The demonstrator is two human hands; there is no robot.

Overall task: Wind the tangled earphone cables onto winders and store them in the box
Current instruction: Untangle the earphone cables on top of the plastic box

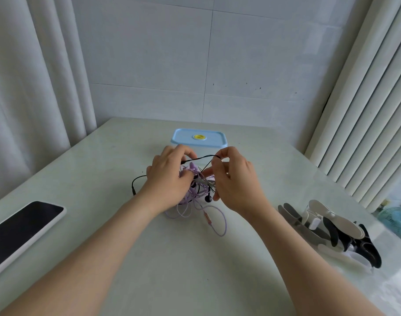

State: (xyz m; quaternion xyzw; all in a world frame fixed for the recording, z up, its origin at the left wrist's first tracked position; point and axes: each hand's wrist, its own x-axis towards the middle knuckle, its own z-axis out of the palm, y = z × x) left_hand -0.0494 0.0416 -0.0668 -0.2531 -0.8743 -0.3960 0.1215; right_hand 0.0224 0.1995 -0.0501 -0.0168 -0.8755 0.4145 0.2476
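Left hand (170, 176) and right hand (236, 183) each pinch the black cable (201, 158) right in front of the blue-lidded box (199, 139), and they mostly hide the purple tangle (195, 201).

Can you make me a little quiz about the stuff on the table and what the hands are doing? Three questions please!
1. True or false: the box has its blue lid on.
2. Which cable is stretched between the left hand and the right hand? A) purple B) black C) white
3. Fill in the gap: the phone lies on the person's ____ side, and the winders lie on the other side.

Key
1. True.
2. B, the black cable.
3. Left.
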